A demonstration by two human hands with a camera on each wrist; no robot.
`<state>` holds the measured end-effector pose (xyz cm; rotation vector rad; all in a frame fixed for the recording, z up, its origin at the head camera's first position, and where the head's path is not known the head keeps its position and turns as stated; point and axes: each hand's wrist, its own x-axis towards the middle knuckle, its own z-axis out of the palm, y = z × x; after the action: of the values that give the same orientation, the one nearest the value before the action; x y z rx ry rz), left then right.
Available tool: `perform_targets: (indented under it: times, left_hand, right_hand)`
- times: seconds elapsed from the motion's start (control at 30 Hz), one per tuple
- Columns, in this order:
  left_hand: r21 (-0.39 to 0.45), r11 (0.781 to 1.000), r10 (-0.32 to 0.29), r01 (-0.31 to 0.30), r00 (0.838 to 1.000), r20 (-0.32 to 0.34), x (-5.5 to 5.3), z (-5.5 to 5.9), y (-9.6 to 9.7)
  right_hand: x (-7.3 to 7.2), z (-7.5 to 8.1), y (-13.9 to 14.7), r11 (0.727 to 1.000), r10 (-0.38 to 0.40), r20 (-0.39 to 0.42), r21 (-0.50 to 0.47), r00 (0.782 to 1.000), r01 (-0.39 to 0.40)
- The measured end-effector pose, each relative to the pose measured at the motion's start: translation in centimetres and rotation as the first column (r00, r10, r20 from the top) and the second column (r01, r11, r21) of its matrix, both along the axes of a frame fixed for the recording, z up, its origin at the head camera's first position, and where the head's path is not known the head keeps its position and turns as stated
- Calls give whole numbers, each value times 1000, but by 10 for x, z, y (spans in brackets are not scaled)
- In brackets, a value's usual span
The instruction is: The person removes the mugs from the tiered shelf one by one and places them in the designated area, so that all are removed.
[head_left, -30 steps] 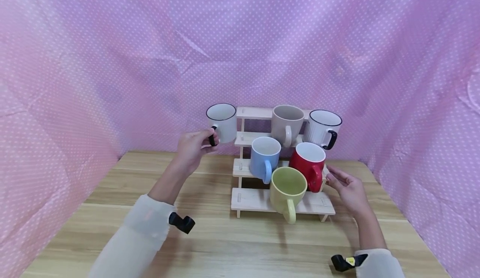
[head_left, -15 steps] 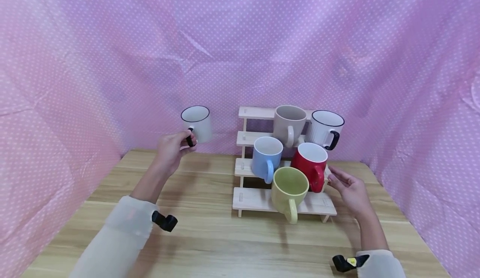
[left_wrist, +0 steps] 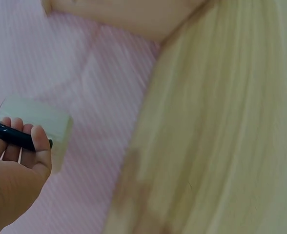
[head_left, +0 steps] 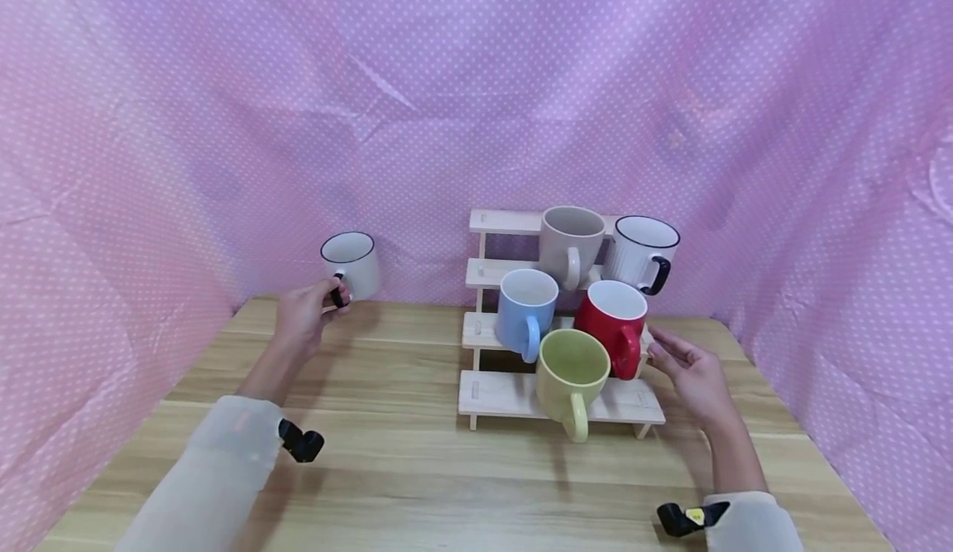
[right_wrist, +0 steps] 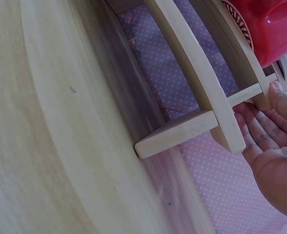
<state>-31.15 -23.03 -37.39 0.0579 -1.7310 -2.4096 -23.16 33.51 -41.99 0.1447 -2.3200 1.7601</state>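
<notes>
The left hand (head_left: 304,316) grasped the black handle (left_wrist: 17,138) of a smooth, dark-rimmed white mug (head_left: 360,272), well left of the stepped rack (head_left: 502,399). The right hand (head_left: 696,381) pinched the rack's pale wooden shelf end (right_wrist: 257,80), some fingertips hidden behind it, near a glossy red mug (head_left: 606,326) cut off in the right wrist view.

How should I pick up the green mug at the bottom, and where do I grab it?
Probably by its handle, coming from the front. The green mug stands upright on the wooden rack's lowest shelf with its handle turned forward, while the blue mug and red mug crowd it from behind.
</notes>
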Motion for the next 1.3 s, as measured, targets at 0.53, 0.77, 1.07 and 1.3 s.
perform_targets:
  times: [0.53, 0.77, 1.07, 1.3]
  left_hand:
    - [-112, 986, 137, -124, 983, 119, -4, -27, -36]
    - [-234, 958, 204, -167, 968, 144, -12, -47, -45]
    - [7, 990, 138, -141, 975, 173, -15, -61, -55]
    - [-6, 995, 97, -97, 988, 121, -19, -66, -59]
  right_hand:
    - [-2, -2, -1, 1000, -5, -21, -25, 1000, 5]
    - [-3, -4, 2, 1000, -13, -10, 11, 1000, 13]
    - [-2, -3, 0, 1000, -20, 11, 13, 1000, 19]
    - [-1, -2, -1, 1000, -26, 10, 4, 1000, 26]
